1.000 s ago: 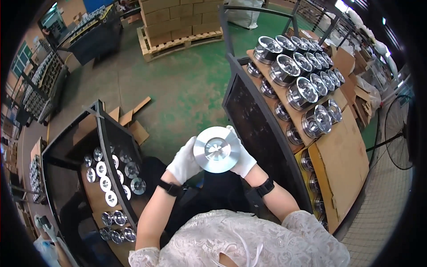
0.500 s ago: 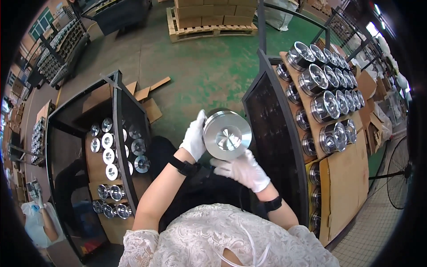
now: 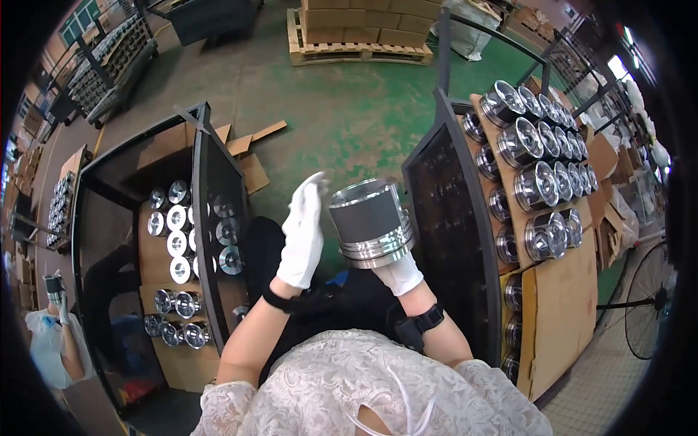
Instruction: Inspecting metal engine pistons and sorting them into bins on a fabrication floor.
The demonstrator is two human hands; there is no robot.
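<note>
Your right white-gloved hand held the grooved silver metal piston with a dark grey skirt from below; your empty left white-gloved hand's grip stood wide beside it. Probably heavy, stiff, slick: cradling underneath suited it.

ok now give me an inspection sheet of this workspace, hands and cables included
Surface: cardboard lining in the left cart, pistons on it
Job's things: one metal piston in hand, dark-sided, grooved end down; piston rows on the right cart
Clutter: cardboard scraps on the floor
Hands: left hand open beside the piston; right hand holds it from below
Cables: nothing seen
Surroundings: carton-loaded pallet, fan, another person
</note>
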